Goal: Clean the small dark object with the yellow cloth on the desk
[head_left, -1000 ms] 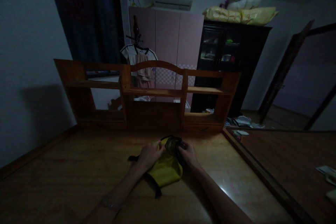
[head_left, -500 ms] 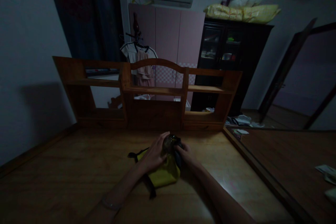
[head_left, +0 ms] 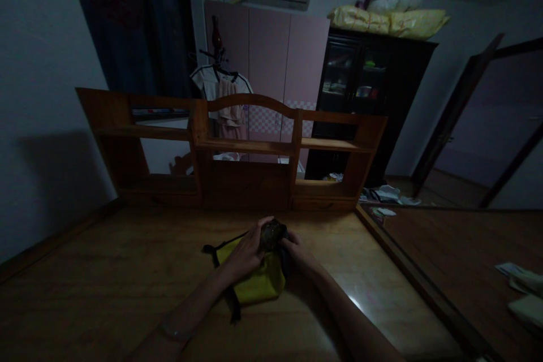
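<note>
A flat, yellow fabric bag with black straps [head_left: 261,285] lies between the forearms on a light-brown, glossy wooden table [head_left: 148,254], mostly below the hands and partly under the left one. At its upper end, between the two hands, is a dark, glossy, rounded object [head_left: 270,236]; the dimness hides what it is and how far it sits inside the bag. The left hand [head_left: 248,249] curves along the object's left side, fingers together; its thumb is hidden, so I cannot tell whether it grips. The right hand [head_left: 299,250] pinches dark grey cloth [head_left: 285,263] at the bag's right edge, thumb beside the object.

Behind the table's work area stands a brown wooden shelf unit with open compartments [head_left: 244,150]. Farther back, a black cabinet with glass doors [head_left: 403,85] contains a small green item [head_left: 370,63] and other, indistinct things; yellow wrapped packages [head_left: 418,24] lie on top.
</note>
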`<state>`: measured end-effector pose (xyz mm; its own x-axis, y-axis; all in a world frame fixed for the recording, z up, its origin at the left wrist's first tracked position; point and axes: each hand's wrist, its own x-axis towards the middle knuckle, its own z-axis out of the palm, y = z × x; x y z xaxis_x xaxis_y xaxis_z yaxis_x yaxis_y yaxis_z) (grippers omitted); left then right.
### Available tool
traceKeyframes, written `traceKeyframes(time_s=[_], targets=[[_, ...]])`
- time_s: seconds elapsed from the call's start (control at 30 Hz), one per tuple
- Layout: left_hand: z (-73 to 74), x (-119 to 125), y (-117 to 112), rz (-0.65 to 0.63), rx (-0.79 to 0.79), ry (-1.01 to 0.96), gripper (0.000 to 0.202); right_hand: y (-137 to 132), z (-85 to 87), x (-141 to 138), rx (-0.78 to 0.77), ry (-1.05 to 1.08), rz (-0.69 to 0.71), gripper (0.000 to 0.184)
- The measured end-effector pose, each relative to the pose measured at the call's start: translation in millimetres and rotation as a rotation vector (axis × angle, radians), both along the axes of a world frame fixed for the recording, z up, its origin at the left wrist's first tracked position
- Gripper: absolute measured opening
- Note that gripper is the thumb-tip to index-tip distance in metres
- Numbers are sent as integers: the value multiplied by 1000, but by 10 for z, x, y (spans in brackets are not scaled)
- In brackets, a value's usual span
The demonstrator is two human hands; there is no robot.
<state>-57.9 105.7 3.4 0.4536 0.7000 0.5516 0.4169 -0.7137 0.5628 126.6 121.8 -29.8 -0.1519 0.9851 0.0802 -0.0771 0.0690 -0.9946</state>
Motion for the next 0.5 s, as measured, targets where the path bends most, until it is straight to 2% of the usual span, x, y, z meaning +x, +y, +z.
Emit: traceKeyframes(time_s=[0.13, 0.27, 0.37, 0.5], targets=[[-33, 14, -14, -14, -19, -13, 79, 57, 113, 21, 50, -117, 3, 20], [-13, 20, -31, -69, 2, 21, 82, 66, 207, 93, 80, -167, 65, 18], [12, 27, -49, -90, -13, 33, 84, 26, 212, 137, 117, -196, 117, 19], [34, 23, -50, -122, -74, 27, 89, -29, 161, 139, 150, -131, 115, 25]])
